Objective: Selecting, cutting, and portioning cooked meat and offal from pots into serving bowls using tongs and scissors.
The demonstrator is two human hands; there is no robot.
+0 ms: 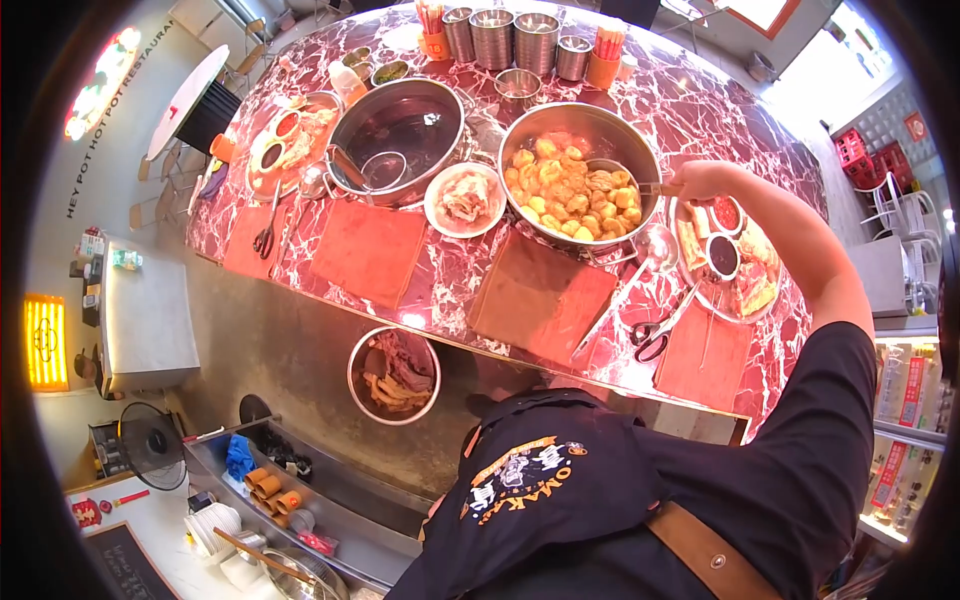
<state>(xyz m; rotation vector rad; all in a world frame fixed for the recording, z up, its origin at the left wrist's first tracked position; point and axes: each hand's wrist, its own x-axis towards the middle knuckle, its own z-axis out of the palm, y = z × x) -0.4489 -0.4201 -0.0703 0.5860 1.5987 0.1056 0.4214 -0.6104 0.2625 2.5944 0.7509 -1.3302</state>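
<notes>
My right hand (703, 182) grips the wooden handle (658, 190) of a strainer or ladle whose round head (609, 174) sits in a large steel pot (517, 124) of yellowish-brown chunks in broth. Left of that pot stands a white bowl (465, 201) of sliced meat, then a second steel pot (349, 120) with dark liquid and a round strainer (385, 171) inside. A steel ladle (658, 251) lies just below my right forearm's side, beside a plate (750, 311) of meats and two sauce bowls. My left hand is out of view.
Black-handled scissors (651, 339), long tweezers (611, 311) and red mats (544, 292) lie near the marble counter's front edge. Steel cups (536, 45) and chopstick holders (604, 67) line the back. A steel bowl (394, 375) of meat stands below the counter; a sink unit (337, 510) is at lower left.
</notes>
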